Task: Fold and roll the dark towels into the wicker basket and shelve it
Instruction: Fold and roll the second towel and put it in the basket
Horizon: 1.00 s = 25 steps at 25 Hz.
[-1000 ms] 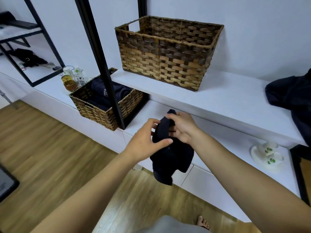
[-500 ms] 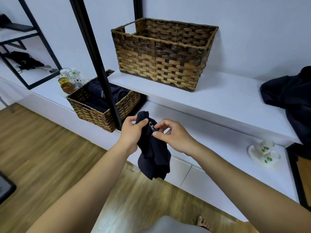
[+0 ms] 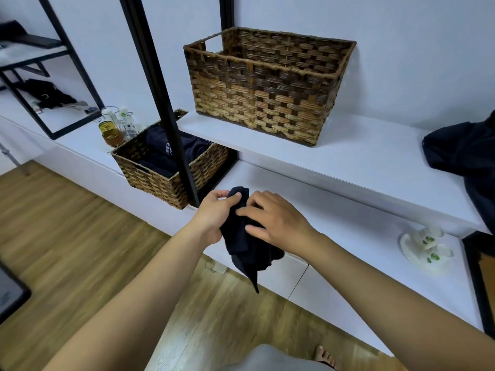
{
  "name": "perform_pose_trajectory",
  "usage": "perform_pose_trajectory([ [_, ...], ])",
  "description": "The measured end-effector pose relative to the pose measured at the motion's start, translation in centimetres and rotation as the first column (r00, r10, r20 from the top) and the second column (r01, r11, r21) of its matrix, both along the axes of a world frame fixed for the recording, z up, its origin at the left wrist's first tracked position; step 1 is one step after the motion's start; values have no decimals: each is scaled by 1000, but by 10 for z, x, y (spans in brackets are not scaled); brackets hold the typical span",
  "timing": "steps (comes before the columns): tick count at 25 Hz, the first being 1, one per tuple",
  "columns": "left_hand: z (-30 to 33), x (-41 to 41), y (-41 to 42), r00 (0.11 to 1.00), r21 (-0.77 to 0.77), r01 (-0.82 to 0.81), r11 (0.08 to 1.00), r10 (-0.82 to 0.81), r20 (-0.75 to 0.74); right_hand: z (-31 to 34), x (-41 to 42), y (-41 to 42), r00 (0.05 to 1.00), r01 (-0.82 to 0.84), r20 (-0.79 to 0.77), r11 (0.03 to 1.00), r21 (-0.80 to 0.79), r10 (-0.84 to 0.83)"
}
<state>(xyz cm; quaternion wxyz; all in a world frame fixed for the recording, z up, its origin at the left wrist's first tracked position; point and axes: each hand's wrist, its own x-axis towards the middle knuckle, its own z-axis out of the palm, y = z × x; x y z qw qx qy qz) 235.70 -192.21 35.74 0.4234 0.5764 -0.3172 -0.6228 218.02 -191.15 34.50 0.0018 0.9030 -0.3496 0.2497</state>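
1. The dark towel (image 3: 247, 238) is hanging bunched between both hands in front of the lower white ledge (image 3: 348, 236), its loose tail drooping below the fingers towards the wooden floor (image 3: 67, 236).
2. The left hand (image 3: 214, 215) is gripping the towel's upper left side, with the thumb and fingers curled round the top fold.
3. The right hand (image 3: 273, 218) is lying against the towel's right side; its fingers (image 3: 249, 210) are spread slightly and pressing on the cloth, and I cannot tell whether the thumb is closing round it from behind.
4. A small wicker basket (image 3: 160, 178) is sitting on the same ledge, up and to the left of the left fingers, with folded dark towels (image 3: 163, 151) already inside it.
5. A black metal post (image 3: 160, 103) is standing in front of that basket, just above the left fingers.
6. A larger wicker basket (image 3: 267, 89) is resting on the upper white shelf (image 3: 361, 151), well above both hands.
7. A dark cloth pile (image 3: 466, 156) is lying far to the right of the right fingers, draping off the shelf end.
8. A white dish (image 3: 426, 250) with green-marked pieces is sitting on the lower ledge, right of the right hand.
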Motion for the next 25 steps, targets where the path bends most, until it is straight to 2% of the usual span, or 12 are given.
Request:
perform_pose_trajectory([
  [4,9,1,7,990,37,141,989,-140,-32,0,1,-1,990,26,138,1000,13,-27],
  [6,16,3,12,961,31,272,962,-271,-52,11,2,-1,964,87,231,977,192,-131],
  [7,17,3,15,944,-1,331,944,-331,-17,17,1,-2,949,118,244,942,314,-200],
  [8,18,3,18,924,-53,382,922,-380,52,22,-1,-3,938,145,231,900,410,-257],
  [10,17,1,27,861,-172,487,856,-438,258,25,-4,-6,926,191,208,865,464,-316],
  [12,11,-1,33,790,-270,556,786,-398,467,25,-7,-9,889,183,269,826,533,-370],
  [14,2,-3,30,781,-416,505,757,-194,594,26,-4,-11,784,96,403,734,673,-472],
  [16,-4,-6,26,813,-540,425,726,-44,580,31,-1,-12,623,-42,492,602,797,-608],
  [18,-7,-9,25,843,-582,351,734,23,537,35,-1,-11,502,-236,502,447,863,-704],
  [21,-6,-15,23,875,-610,164,776,171,453,33,-6,-10,467,-496,493,244,833,-734],
  [23,-4,-16,22,900,-601,48,798,226,372,31,-9,-8,491,-551,502,193,812,-712],
  [25,-1,-14,22,921,-567,10,823,214,327,30,-11,-6,492,-553,488,174,814,-721],
])
